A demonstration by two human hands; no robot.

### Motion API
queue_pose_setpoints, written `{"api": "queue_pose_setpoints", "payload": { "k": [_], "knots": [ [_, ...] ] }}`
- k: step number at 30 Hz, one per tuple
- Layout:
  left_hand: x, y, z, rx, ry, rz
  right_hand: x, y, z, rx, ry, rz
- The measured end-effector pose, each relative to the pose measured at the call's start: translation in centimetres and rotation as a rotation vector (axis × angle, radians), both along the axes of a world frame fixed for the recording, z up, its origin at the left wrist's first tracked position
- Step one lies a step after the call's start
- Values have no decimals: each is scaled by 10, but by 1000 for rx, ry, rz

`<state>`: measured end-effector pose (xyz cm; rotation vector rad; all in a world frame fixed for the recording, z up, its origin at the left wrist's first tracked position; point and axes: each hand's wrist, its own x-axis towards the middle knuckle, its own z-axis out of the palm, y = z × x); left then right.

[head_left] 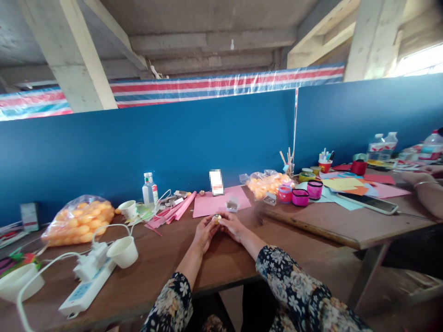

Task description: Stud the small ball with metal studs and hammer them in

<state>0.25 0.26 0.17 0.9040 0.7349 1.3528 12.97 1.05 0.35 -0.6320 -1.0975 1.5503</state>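
Both hands meet over the front part of the brown table, fingers closed around a small shiny gold-and-silver piece whose kind is too small to make out. My left hand grips it from the left side. From the right, my right hand pinches the same piece. Just beyond the fingers lies a pink paper sheet, with a small clear tray on it. A small round shiny ball rests near the sheet's far left corner.
Left stand a power strip, a white cup and a bag of orange balls. Pink paper strips and a bottle sit behind. Rightward are magenta bands, a phone and another person's arm. A blue partition closes the back.
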Motion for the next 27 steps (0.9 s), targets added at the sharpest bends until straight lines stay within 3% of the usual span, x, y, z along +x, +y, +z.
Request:
{"api": "queue_pose_setpoints", "payload": {
  "k": [27],
  "knots": [
    [0,1,-2,-2,18,15,0,-2,2,19,-17,7]
  ]
}}
